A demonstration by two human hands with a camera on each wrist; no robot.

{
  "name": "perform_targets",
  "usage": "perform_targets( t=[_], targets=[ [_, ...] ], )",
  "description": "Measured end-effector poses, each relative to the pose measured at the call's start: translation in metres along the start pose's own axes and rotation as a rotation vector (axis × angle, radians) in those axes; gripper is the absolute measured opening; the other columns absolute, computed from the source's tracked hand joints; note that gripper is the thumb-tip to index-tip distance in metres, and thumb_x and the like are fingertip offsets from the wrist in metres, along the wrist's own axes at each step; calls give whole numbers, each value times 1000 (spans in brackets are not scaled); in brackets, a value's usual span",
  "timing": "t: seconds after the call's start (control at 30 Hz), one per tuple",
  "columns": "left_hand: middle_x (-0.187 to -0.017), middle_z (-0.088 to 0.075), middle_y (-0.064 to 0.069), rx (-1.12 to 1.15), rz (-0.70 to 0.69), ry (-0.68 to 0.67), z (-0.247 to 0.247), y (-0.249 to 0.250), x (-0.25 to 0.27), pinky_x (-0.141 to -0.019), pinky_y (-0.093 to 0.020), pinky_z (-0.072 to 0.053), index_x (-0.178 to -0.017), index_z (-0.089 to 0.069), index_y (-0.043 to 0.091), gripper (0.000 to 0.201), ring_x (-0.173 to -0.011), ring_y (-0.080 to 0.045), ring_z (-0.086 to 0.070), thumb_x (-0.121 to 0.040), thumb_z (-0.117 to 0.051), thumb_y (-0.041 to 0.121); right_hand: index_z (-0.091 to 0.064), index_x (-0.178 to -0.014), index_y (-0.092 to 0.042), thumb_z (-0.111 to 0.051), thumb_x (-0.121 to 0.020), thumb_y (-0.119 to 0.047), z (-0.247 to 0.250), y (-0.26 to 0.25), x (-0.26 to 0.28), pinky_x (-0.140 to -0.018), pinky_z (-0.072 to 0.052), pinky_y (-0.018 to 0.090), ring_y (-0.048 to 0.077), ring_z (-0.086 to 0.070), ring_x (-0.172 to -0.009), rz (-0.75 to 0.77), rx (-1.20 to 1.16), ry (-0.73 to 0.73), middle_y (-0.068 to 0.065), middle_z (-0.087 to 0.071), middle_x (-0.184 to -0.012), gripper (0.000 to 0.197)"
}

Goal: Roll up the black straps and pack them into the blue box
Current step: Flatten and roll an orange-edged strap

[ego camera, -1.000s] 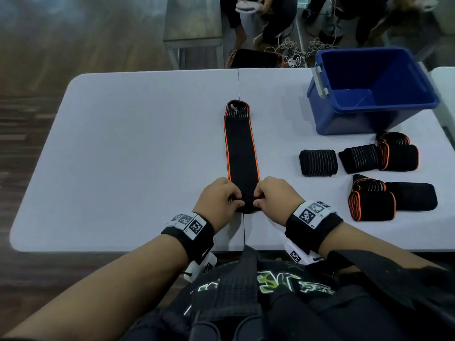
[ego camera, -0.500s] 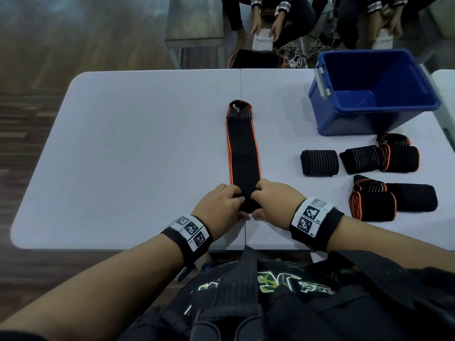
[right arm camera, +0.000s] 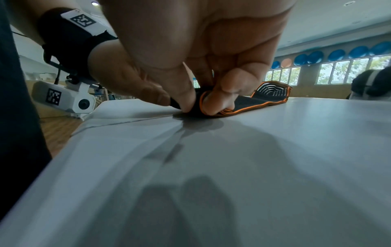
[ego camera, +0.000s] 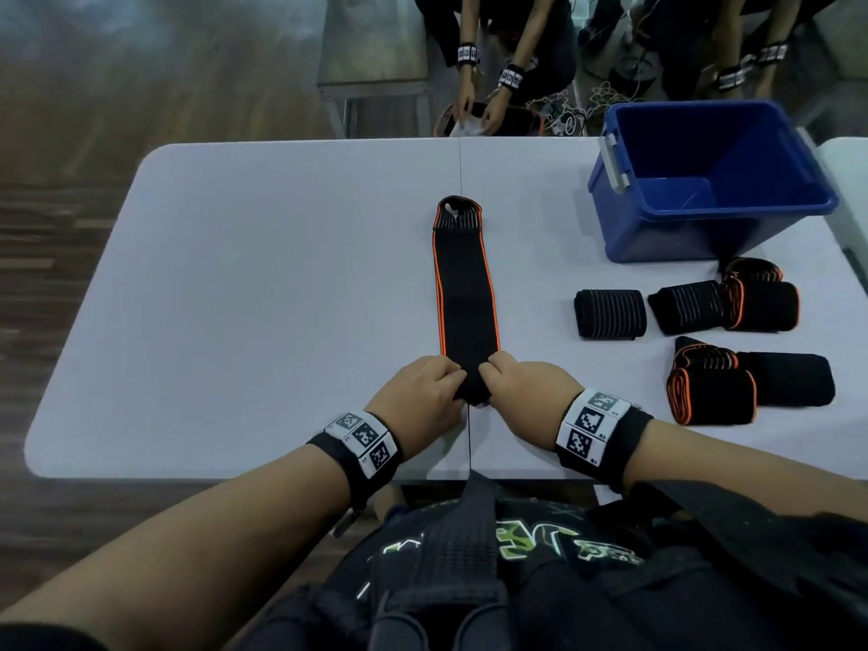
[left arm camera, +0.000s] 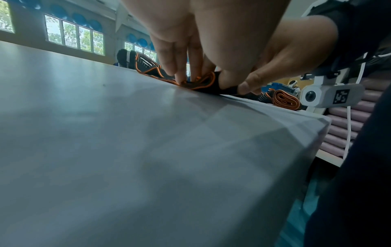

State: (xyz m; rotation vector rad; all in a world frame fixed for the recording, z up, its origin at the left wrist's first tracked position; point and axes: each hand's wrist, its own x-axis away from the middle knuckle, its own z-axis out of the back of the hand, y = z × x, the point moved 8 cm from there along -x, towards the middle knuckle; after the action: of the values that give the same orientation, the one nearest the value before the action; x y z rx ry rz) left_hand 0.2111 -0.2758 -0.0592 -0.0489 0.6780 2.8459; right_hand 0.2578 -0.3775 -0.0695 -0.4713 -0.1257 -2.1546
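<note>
Both the left hand [ego camera: 422, 397] and the right hand [ego camera: 523, 397] pinched the near, partly rolled end of the strap [ego camera: 462, 293], fingers curled on it. The strap lay along the table [ego camera: 263, 298], left of the blue box [ego camera: 704, 180].

The person wears a black band on the left wrist [ego camera: 355, 447], carrying white tiles printed with black square codes. A matching black band with three coded tiles wraps the right wrist [ego camera: 601, 434]. Under each band hangs a white camera housing [left arm camera: 330, 95] with a round lens and its own code tag, linked by a thin white cable. The forearms are bare. At the bottom of the head view, a dark garment shows green and white lettering [ego camera: 512, 547].
</note>
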Motion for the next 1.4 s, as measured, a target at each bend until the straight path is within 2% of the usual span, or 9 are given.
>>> perform_targets(
  t=[0.33, 0.5, 0.7, 0.8, 0.9, 0.97, 1.1, 1.27, 1.4],
  targets=[
    [-96, -70, -1, 278, 441, 62, 22, -36, -16, -84, -29, -47, -120, -67, 15, 25, -93, -20, -64, -98, -60, 26, -56, -114, -13, -49, -100, -23, 29, 37, -11, -82, -50, 36, 26, -62, -92, -317, -655, 147, 8, -64, -100, 18],
    [-84, -67, -5, 281, 571, -56, 16, -46, -26, -73, -31, -43, -97, -66, 11, 21, -84, -23, -60, -99, -57, 29, -59, -102, -6, -49, -100, -25, 17, 44, -24, -75, -48, 33, 26, -59, -84, -430, -645, 42, 8, -62, -90, 21],
    [-84, -64, -7, 199, 640, -166, 16, -49, -39, -72, -31, -41, -85, -62, 10, 25, -84, -24, -58, -98, -57, 30, -55, -76, -7, -53, -101, -28, 2, 51, -29, -66, -58, 40, 31, -63, -56, -615, -1007, -45, 18, -63, -66, 33],
    [-70, -55, -1, 155, 678, -189, 17, -50, -43, -68, -29, -37, -65, -50, 17, 36, -77, -22, -54, -97, -60, 31, -61, -81, -4, -56, -98, -33, 7, 54, -33, -70, -60, 37, 34, -69, -65, -632, -852, -81, 19, -68, -70, 34],
    [-69, -57, 0, 144, 674, -171, 21, -51, -44, -67, -28, -40, -64, -57, 16, 33, -77, -22, -57, -92, -65, 30, -65, -81, -8, -62, -94, -35, 19, 57, -36, -68, -51, 31, 29, -67, -75, -600, -648, -30, 7, -65, -68, 31],
    [-84, -66, 0, 228, 673, -85, 26, -51, -42, -72, -27, -46, -85, -68, 15, 13, -84, -19, -60, -88, -71, 27, -68, -87, -5, -68, -90, -29, 26, 60, -35, -72, -51, 32, 28, -66, -83, -571, -655, 61, 9, -67, -78, 24],
    [-91, -63, 1, 372, 650, 8, 31, -49, -40, -67, -22, -45, -102, -56, 22, 24, -81, -14, -59, -85, -73, 19, -58, -95, -16, -76, -81, -21, 29, 68, -30, -71, -50, 31, 20, -61, -78, -563, -814, 232, 0, -61, -84, 24],
    [-108, -60, -3, 117, 469, -81, 25, -45, -49, -84, -35, -48, -99, -66, 16, 11, -96, -24, -56, -92, -66, 24, -62, -95, -16, -65, -90, -18, 34, 54, -40, -76, -50, 34, 26, -58, -86, -413, -558, 207, 5, -55, -99, 6],
    [-116, -55, -5, -151, 284, -111, 20, -38, -53, -83, -43, -51, -95, -75, 10, 33, -99, -28, -48, -99, -56, 37, -63, -91, -9, -52, -95, -12, 34, 40, -47, -73, -50, 38, 30, -59, -83, -285, -330, 147, 8, -50, -103, 12]
  ],
)
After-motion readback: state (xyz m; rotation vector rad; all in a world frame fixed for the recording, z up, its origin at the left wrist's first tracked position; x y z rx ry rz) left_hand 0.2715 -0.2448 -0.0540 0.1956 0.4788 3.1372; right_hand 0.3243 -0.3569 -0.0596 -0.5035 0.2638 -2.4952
